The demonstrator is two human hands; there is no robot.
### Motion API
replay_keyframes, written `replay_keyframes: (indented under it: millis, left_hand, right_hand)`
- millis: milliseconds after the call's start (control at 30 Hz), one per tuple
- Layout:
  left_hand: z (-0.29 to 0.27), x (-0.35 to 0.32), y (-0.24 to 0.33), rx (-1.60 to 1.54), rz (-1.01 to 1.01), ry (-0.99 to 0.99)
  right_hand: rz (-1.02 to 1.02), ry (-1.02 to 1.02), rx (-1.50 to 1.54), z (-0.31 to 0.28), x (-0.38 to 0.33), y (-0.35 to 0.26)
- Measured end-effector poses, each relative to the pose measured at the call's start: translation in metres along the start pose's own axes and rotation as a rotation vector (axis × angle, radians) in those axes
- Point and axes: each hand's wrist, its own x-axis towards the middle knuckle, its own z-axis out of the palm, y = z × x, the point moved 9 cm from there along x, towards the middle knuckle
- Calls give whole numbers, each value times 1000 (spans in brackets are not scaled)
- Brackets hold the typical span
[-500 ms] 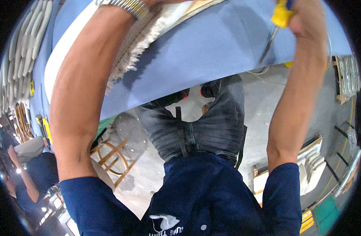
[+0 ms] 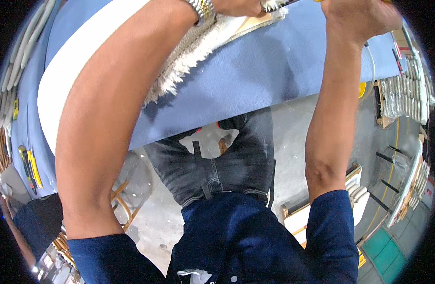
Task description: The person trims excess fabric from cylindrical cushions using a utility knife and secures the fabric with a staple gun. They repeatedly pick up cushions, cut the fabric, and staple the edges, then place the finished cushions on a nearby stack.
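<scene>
At the top edge my left hand (image 2: 241, 6), wearing a metal watch (image 2: 204, 10), is closed at the rim of a padded piece. Shaggy beige-grey furry fabric (image 2: 179, 66) wraps this piece, and a strip of bare wood (image 2: 250, 22) shows by my fingers. My right hand (image 2: 357, 21) is closed round a yellow-handled screwdriver. Its metal shaft points left toward the furry rim near my left fingers; the picture's edge cuts off most of the tool. A white curved panel (image 2: 61, 90) lies under my left forearm, on the blue covered table (image 2: 274, 61).
Yellow and dark cutter knives (image 2: 33, 168) lie at the table's left end. A person (image 2: 37, 222) is at the lower left, near a round wooden frame (image 2: 127, 203). Wrapped pale pieces (image 2: 402, 99) stand at the right, and white cushions (image 2: 362, 199) lower right.
My right hand has swung the screwdriver up and left, so its shaft now reaches toward the furry rim. My left hand has shifted right along the piece. The whole view has moved slightly.
</scene>
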Motion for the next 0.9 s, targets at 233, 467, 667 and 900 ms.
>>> replay_keyframes:
  millis: [233,467,667,900]
  left_hand:
    - [-20,-51,24,-183,-218,248]
    - [-81,-302,93,308,-791,303]
    - [-64,-433,79,294,-1049,416]
    - [-77,-414,71,207,-918,552]
  right_hand:
    - [263,-133,13,-43,18,55]
    - [355,-243,86,-74,50,73]
    - [631,-1096,-599,75,-121,-40]
    - [1352,-1101,170,104,-298,-66]
